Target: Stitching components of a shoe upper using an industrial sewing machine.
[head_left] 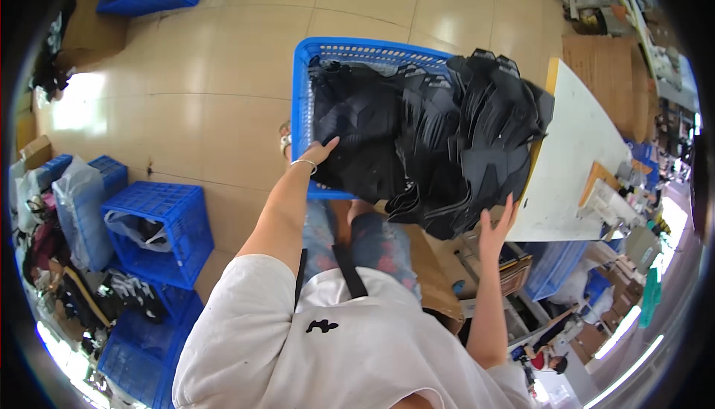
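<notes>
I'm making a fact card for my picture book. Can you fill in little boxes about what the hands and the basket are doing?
Left hand: left hand with a wrist bangle, resting on the blue plastic lattice basket
Right hand: right hand, open, under the heap
Basket contents: heap of flat black fabric pieces, spilling over its right side
Beside it: white flat worktable
Floor: more blue plastic crates

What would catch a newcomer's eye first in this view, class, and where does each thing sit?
The eye goes first to the blue plastic crate at the centre, heaped with black fabric pieces that spill over its right side toward the white table. The left hand rests on the crate's near left edge, and the right hand reaches up under the overhanging pile. More blue crates stand on the floor at lower left.
</notes>
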Available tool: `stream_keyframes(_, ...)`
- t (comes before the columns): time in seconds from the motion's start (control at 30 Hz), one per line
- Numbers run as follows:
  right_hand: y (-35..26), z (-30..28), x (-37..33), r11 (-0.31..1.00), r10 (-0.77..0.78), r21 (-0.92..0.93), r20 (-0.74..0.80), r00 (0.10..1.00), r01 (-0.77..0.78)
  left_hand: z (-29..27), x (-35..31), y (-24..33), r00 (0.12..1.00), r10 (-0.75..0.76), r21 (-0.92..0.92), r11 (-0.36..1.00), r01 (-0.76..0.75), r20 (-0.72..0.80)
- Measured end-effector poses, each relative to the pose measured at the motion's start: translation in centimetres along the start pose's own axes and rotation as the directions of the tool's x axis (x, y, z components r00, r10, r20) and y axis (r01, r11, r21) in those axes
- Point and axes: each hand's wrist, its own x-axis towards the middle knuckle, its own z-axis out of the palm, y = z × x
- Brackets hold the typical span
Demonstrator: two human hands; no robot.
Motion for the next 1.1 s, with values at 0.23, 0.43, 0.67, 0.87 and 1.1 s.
stream_keyframes(0.23,0.9,1.7,-7.3,0.93,0.187,0.307,0.082,0.979,-0.203,1.6,2.3,1.6,0.923,-0.18,-0.258,0.926,0.276,0.341)
stream_keyframes(0.43,2.4,3.3,-12.7,0.86,0.368,0.268,0.267,0.891,-0.435,3.7,2.6,3.9,0.735,-0.052,-0.542,0.641,0.544,0.676)
stream_keyframes(0.67,3.3,1.4,-16.3,0.91,0.33,0.15,0.306,0.893,-0.388,5.1,4.7,2.0,0.951,-0.291,-0.491,0.847,0.205,-0.104)
stream_keyframes(0.87,2.8,2.2,-19.2,0.716,0.494,0.253,0.475,0.728,-0.651,4.1,4.6,0.7,0.864,-0.265,-0.801,0.33,0.499,0.428)
stream_keyframes(1.1,-4.1,2.5,-8.6,0.96,-0.109,-0.251,0.085,0.99,0.127,1.8,-0.6,2.5,0.936,-0.125,-0.793,0.503,0.345,0.328)
